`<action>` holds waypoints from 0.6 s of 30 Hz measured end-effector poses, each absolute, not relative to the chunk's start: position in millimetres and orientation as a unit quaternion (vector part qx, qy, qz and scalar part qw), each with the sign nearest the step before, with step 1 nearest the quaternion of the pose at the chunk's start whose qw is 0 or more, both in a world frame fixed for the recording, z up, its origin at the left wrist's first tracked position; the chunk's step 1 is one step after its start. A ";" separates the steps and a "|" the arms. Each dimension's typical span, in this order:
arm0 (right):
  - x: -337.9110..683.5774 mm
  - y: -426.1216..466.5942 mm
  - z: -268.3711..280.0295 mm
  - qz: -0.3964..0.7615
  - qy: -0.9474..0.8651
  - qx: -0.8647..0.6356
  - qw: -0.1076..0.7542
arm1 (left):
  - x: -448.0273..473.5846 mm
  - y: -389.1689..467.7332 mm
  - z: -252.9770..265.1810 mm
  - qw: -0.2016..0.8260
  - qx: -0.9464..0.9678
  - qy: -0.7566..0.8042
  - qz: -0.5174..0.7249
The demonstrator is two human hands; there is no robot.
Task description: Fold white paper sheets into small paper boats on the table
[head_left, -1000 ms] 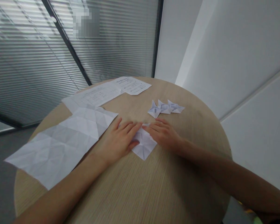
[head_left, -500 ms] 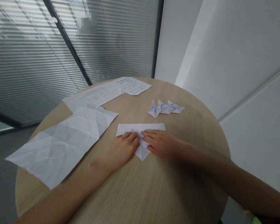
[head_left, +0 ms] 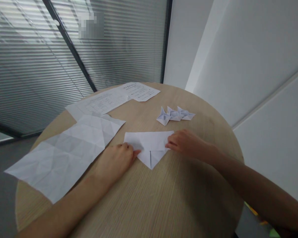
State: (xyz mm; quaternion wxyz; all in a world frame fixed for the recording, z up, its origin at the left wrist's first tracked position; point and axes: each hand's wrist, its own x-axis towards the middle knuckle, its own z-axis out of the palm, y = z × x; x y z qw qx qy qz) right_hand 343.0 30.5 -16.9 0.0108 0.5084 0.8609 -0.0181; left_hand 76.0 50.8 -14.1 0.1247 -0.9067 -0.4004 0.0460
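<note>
A folded sheet of white paper lies before me on the table, its straight edge away from me and its point toward me. A short slit between two flaps runs down to that point. My left hand grips the paper's left side, thumb on top and fingers curled at the edge. On the opposite side, my right hand pinches the right edge near the upper corner. Beyond the paper sit several small folded paper pieces with pointed tips, in a touching row.
Creased, unfolded white paper spreads over the left of the round wooden table, partly past its edge. Printed sheets lie at the far side. A window with blinds and a white wall stand behind.
Both hands have moved apart from the middle of the folded paper to its left and right sides. Its centre and the slit are now uncovered.
</note>
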 end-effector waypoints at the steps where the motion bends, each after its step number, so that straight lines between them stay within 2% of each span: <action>1: 341.9 35.1 -16.1 -0.023 0.852 0.524 0.008 | 78.5 53.5 -11.2 0.120 -0.903 -0.409 0.057; 7: 337.5 63.4 -10.8 -0.091 0.848 0.521 -0.041 | 89.4 74.8 -8.8 0.128 -0.911 -0.392 0.025; 12: 332.6 79.2 -3.6 -0.136 0.853 0.505 0.001 | 84.8 98.2 -21.3 0.049 -0.947 -0.315 -0.048; 15: 330.3 83.3 -3.5 -0.163 0.836 0.524 0.020 | 81.0 107.9 -23.7 -0.012 -0.950 -0.306 -0.059; 18: 329.8 84.7 -5.2 -0.183 0.820 0.541 0.034 | 79.5 110.9 -21.3 -0.029 -0.949 -0.310 -0.051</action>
